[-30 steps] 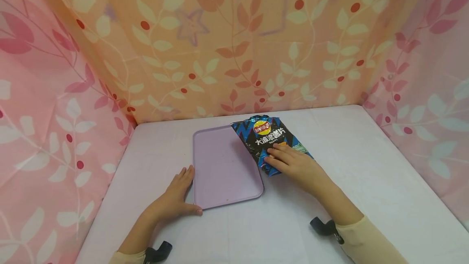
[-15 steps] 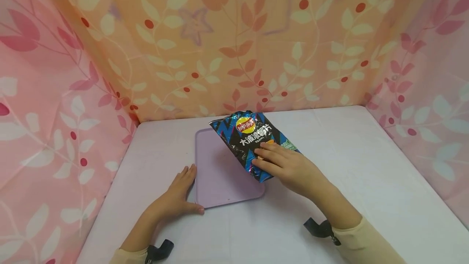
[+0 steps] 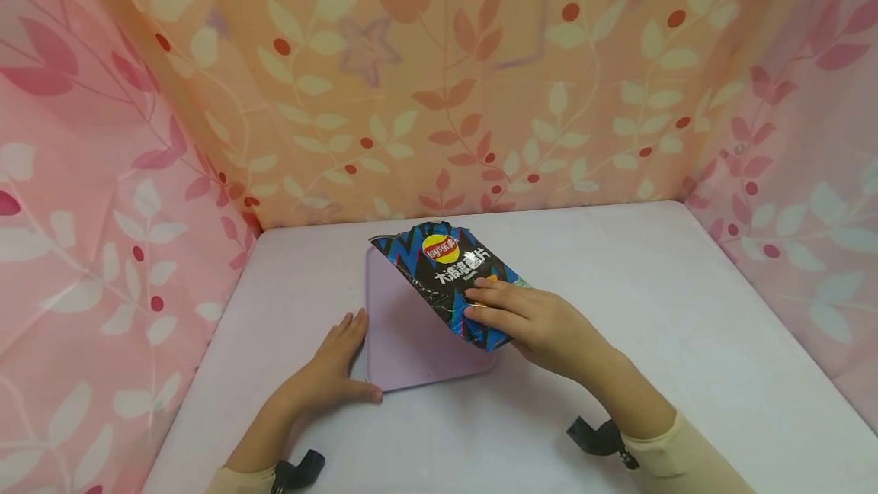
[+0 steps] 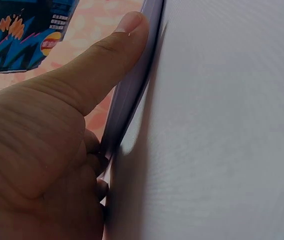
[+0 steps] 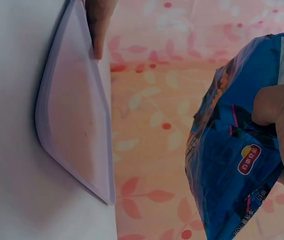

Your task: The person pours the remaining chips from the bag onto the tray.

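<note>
My right hand (image 3: 542, 326) grips a blue and black bag of potato chips (image 3: 428, 277), its fingers across the printed front and the thumb on the back. In the right wrist view the chip bag (image 5: 231, 130) hangs clear above a light purple tray (image 5: 74, 110). From the head, the bag covers the far right part of the tray (image 3: 405, 357), which lies flat. My left hand (image 3: 325, 372) rests at the tray's near left corner, fingers straight along the left side and thumb by the front edge. The left wrist view has the thumb (image 4: 117, 45) against the tray's rim (image 4: 132, 85).
A white cloth (image 3: 658, 326) covers the table under the tray. Floral curtains (image 3: 439, 82) close off the back and both sides. Dark camera mounts (image 3: 597, 437) sit at both wrists beside beige sleeves (image 3: 686, 456).
My right hand has carried the chip bag leftward, from the tray's right side to over the tray. The left hand has stayed at the tray's corner. The head view has shifted slightly.
</note>
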The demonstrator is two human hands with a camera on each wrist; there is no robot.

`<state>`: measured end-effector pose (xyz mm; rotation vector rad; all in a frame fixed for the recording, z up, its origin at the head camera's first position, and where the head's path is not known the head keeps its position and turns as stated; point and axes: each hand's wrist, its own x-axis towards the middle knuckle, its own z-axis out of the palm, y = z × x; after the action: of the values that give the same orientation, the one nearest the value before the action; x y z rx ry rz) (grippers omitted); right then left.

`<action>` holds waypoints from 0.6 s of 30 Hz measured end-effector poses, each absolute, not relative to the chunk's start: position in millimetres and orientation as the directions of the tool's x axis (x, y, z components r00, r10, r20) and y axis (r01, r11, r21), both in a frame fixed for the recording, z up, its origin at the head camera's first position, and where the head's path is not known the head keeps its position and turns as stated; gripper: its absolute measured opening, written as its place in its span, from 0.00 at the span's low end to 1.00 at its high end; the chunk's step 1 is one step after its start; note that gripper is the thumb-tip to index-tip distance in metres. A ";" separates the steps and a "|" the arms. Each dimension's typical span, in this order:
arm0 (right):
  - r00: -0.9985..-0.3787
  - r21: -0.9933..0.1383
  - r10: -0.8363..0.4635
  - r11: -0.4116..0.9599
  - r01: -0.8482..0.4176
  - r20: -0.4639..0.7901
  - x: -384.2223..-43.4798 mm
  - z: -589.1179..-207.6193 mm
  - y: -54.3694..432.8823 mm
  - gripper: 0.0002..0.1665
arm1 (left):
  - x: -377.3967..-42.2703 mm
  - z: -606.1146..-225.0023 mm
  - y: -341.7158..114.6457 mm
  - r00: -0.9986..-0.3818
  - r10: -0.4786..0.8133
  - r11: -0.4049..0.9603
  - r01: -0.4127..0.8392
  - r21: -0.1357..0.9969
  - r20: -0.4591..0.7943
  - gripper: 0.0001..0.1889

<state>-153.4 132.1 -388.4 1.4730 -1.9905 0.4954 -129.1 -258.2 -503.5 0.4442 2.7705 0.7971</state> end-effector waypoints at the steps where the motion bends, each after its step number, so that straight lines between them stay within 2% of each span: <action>1: -0.201 0.035 -0.718 0.299 -0.954 0.666 -153.7 -388.4 132.2 0.21 | -129.0 -503.2 -257.8 -0.929 0.346 0.806 0.224 0.549 -0.128 0.76; 12: -0.288 -0.197 -0.690 0.210 -0.958 0.665 -157.4 -391.5 131.9 0.21 | -131.3 -502.0 -253.8 -0.924 0.365 0.797 0.249 0.550 -0.112 0.75; 18: -0.371 -0.325 -0.687 0.203 -0.924 0.625 -158.2 -393.3 133.4 0.36 | -131.7 -497.5 -253.0 -0.920 0.372 0.797 0.248 0.551 -0.123 0.74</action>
<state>-158.2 133.4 -393.3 1.5100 -2.1408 0.9599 -131.7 -253.0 -497.5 0.4836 2.7604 0.8010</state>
